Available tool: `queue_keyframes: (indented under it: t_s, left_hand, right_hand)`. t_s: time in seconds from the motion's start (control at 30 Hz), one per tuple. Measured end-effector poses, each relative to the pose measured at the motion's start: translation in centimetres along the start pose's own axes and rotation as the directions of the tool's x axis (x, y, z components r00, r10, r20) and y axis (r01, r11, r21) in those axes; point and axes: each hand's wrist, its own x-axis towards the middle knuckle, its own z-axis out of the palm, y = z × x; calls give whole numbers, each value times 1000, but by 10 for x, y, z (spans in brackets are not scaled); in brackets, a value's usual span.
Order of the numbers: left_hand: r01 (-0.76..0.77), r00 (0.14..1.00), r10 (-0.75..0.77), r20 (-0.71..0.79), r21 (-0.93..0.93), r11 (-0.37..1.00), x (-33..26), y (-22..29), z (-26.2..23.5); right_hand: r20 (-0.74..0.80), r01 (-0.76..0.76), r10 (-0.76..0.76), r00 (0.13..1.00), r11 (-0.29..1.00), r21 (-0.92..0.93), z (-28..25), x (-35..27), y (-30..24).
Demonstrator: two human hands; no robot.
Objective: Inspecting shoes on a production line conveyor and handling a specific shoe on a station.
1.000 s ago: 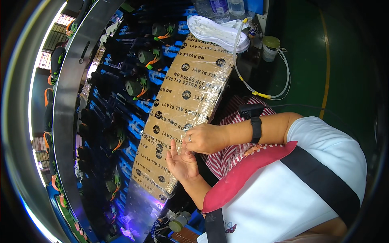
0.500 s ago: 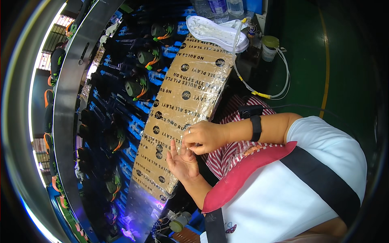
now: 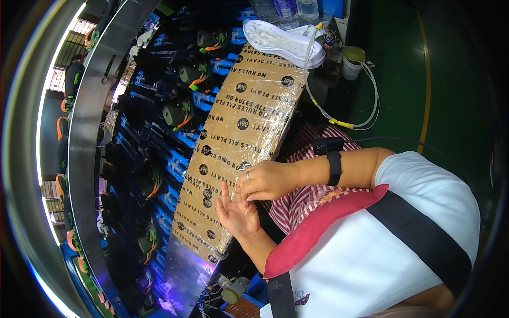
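My left hand (image 3: 241,218) is turned palm up over the near edge of the cardboard-covered board (image 3: 225,143). Its thumb and forefinger stretch out apart, while its other fingers are partly covered. From the right my right hand (image 3: 269,181), with a ring on one finger, bends over it, back upward. The right fingers are pinched together against the left fingers; anything between them is too small or hidden to make out. A black band (image 3: 334,167) circles my right wrist.
White shoe soles (image 3: 283,43) rest on the board's far end, beside bottles (image 3: 286,11). A lidded tub (image 3: 352,62) and white tubing (image 3: 371,100) are right of them. Dark shoe uppers (image 3: 177,112) stand on a blue-and-black rack left of the board. Another jar (image 3: 236,290) is near.
My right fingers have shifted slightly down and left, closer against the left fingers. The left hand has moved barely, and the things around are unchanged.
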Motion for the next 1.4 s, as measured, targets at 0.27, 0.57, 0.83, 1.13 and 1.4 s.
queue_keyframes:
  t_s: [0.27, 0.57, 0.83, 1.13, 1.4]
  left_hand:
    - [-9, 1000, 8, 11, 90, 996, -2, 0, 0]
    - [-20, 998, 33, -53, 221, 975, -4, -3, 5]
    - [-27, 995, 51, -86, 260, 965, -5, -4, 8]
    - [-31, 997, 48, -65, 237, 971, -4, -6, 7]
    - [-31, 999, 38, -36, 180, 983, -4, -3, 5]
  right_hand:
    - [78, 6, -9, 997, 999, 37, -1, -1, -2]
    - [114, 77, -74, 991, 997, -21, 1, -3, 3]
    - [191, 106, -80, 978, 985, -133, -3, -1, -3]
    - [189, 106, -71, 979, 977, -184, -3, 0, -6]
    - [199, 50, -8, 980, 977, -205, 2, -2, -5]
